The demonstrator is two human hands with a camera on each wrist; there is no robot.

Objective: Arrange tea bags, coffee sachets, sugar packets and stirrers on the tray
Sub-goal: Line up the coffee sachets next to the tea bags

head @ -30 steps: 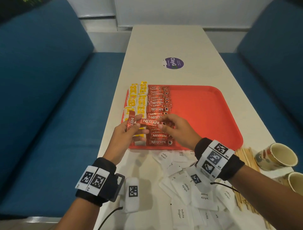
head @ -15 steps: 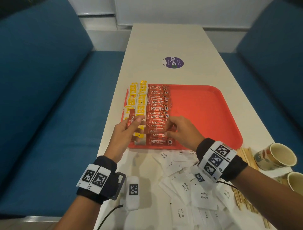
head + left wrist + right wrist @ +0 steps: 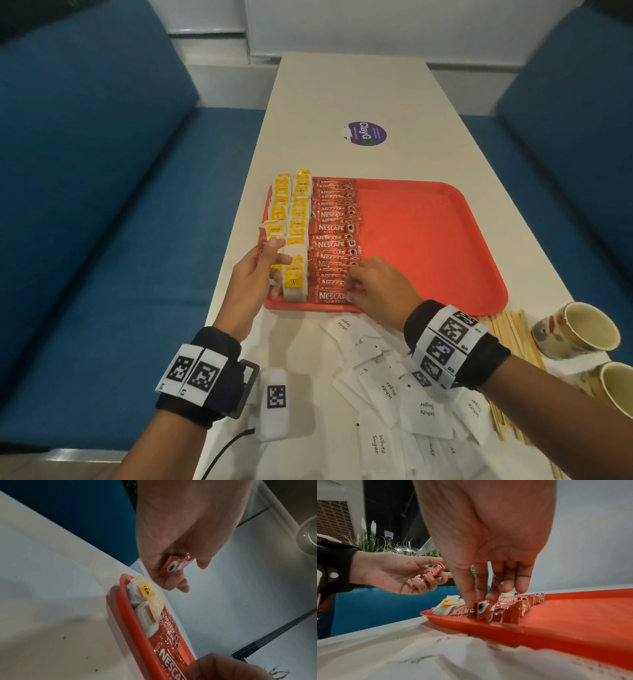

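Observation:
A red tray (image 3: 428,240) lies across the white table. Two rows of yellow-tagged tea bags (image 3: 294,219) fill its left edge, and a column of red coffee sachets (image 3: 334,240) lies beside them. My left hand (image 3: 255,274) hovers at the tray's left rim and holds one spare coffee sachet (image 3: 428,573) between thumb and fingers. My right hand (image 3: 373,284) is down on the near end of the sachet column, pinching a sachet (image 3: 482,608) by its end. White sugar packets (image 3: 394,394) lie heaped on the table in front of the tray. Wooden stirrers (image 3: 507,342) lie at the right.
Two paper cups (image 3: 579,329) stand at the right table edge beside the stirrers. A round purple sticker (image 3: 365,133) is stuck on the table beyond the tray. Blue bench seats flank the table. The tray's right part is bare red.
My right hand took one sachet from the left hand and lowered it onto the near end of the column. The left hand moved left, holding the other sachet.

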